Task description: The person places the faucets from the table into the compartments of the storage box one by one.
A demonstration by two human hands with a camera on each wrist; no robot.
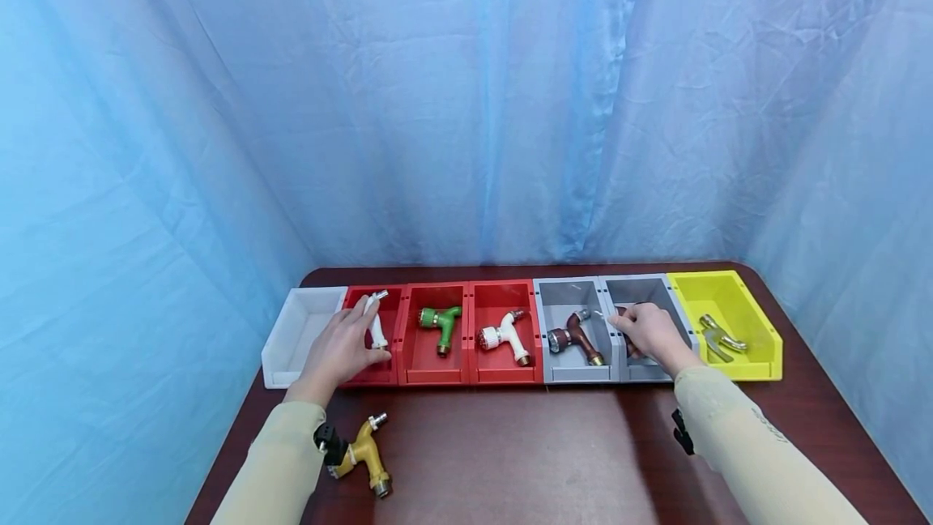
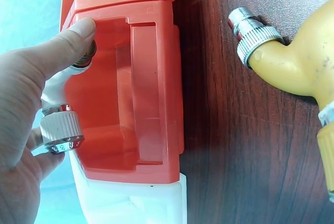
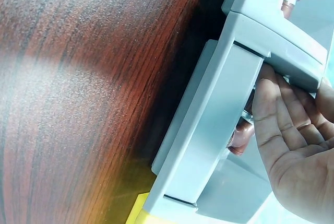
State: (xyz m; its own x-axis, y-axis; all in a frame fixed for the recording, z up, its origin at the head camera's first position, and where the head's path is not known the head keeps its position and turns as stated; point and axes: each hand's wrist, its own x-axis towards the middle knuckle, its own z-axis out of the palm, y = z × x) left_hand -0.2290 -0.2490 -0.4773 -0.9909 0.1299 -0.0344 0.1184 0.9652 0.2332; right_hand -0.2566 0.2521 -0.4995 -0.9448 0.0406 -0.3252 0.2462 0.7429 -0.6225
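My left hand (image 1: 342,347) grips a white faucet (image 2: 55,91) over the leftmost red bin (image 2: 107,130). The thumb lies by its threaded end, and fingers curl behind its ribbed white knob (image 2: 61,127). My right hand (image 1: 651,335) reaches into the right-hand grey bin (image 3: 229,192), over a brown faucet (image 3: 241,136). Its fingers (image 3: 269,112) point up against the divider wall between the grey bins, the thumb close to that wall's top edge. The fingertips are hidden behind the wall, so I cannot tell whether they hold the faucet or the wall.
Bins stand in a row: white (image 1: 291,371), red, grey and yellow (image 1: 765,367). Inside are a green faucet (image 1: 442,326), another white faucet (image 1: 510,337), another brown faucet (image 1: 579,339) and a metallic faucet (image 1: 722,339). A yellow faucet (image 1: 370,456) lies on the table beside my left forearm.
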